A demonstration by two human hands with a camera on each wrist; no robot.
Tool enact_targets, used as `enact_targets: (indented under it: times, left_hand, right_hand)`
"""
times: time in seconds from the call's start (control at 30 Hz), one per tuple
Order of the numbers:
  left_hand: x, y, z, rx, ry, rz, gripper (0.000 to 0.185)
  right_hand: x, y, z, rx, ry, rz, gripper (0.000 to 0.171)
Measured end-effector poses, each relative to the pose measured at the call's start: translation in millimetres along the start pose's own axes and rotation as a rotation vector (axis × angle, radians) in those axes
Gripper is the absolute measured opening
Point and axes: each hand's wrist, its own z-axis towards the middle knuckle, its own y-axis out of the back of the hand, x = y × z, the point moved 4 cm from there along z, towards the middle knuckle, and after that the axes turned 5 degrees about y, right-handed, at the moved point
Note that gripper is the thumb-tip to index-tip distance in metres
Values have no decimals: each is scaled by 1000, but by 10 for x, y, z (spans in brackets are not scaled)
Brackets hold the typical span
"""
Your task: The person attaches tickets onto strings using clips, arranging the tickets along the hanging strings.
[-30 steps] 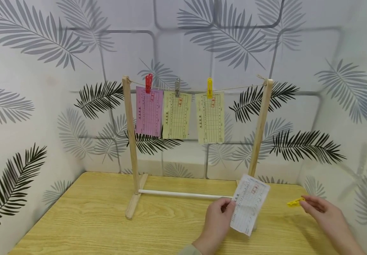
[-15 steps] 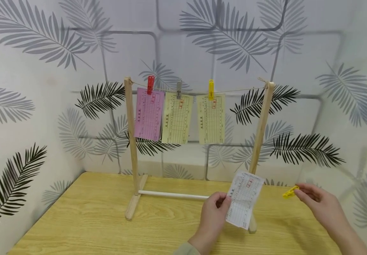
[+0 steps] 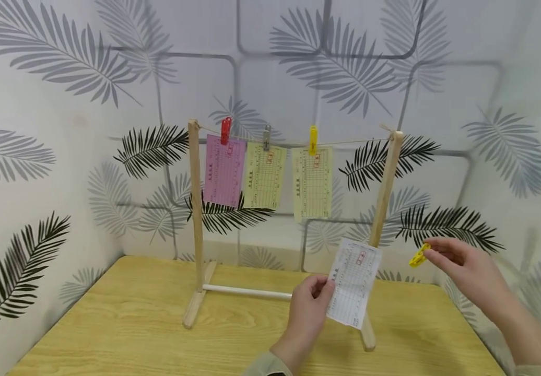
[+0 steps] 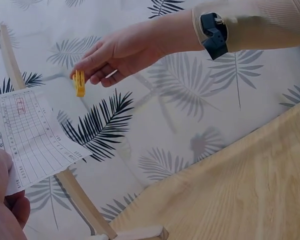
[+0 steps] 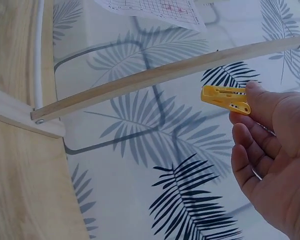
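Three slips already hang clipped on the string (image 3: 345, 141) of the wooden rack (image 3: 385, 188), while the left hand (image 3: 305, 313) pinches the white slip (image 3: 352, 282) above the desk (image 3: 125, 334) and the right hand (image 3: 463, 269) pinches a yellow clothespin (image 3: 418, 256), neither yet hung.

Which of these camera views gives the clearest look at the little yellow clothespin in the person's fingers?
The right wrist view: the yellow clothespin is large and sharp there, pinched at the right hand fingertips. The left wrist view shows it smaller, end down. The head view shows only a tiny yellow speck.
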Motion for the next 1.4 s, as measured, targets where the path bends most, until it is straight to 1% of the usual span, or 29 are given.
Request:
enact_targets:
  times: [0.17, 0.33, 0.43, 0.57, 0.63, 0.73, 0.93, 1.13, 1.4]
  left_hand:
    - [-206, 0, 79, -10, -54, 2, 11]
    - [-403, -6, 203, -35, -104, 7, 13]
    - [-514, -19, 273, -47, -116, -6, 13]
    - [-678, -25, 360, -60, -115, -56, 14]
    - [-758, -30, 398, -64, -115, -76, 14]
    - [-854, -40, 445, -67, -116, -83, 14]
    - [-978, -54, 534, -81, -120, -104, 14]
    - [-1060, -91, 625, -101, -115, -122, 13]
    - [-1141, -193, 714, -130, -95, -151, 10]
  right_hand:
    - [296, 198, 218, 27, 46, -25, 43]
    - [659, 439, 454, 8, 99, -72, 45]
    - [885, 574, 612, -20, 136, -76, 46]
    - [1137, 688, 832, -39, 157, -86, 43]
    - [1238, 721, 924, -37, 153, -99, 42]
    - [1365, 752, 1040, -18, 154, -86, 42]
    - [1601, 799, 1243, -5, 175, -63, 41]
    - [1794, 831, 1431, -26, 214, -92, 40]
    - [1927, 800, 1654, -43, 237, -121, 37]
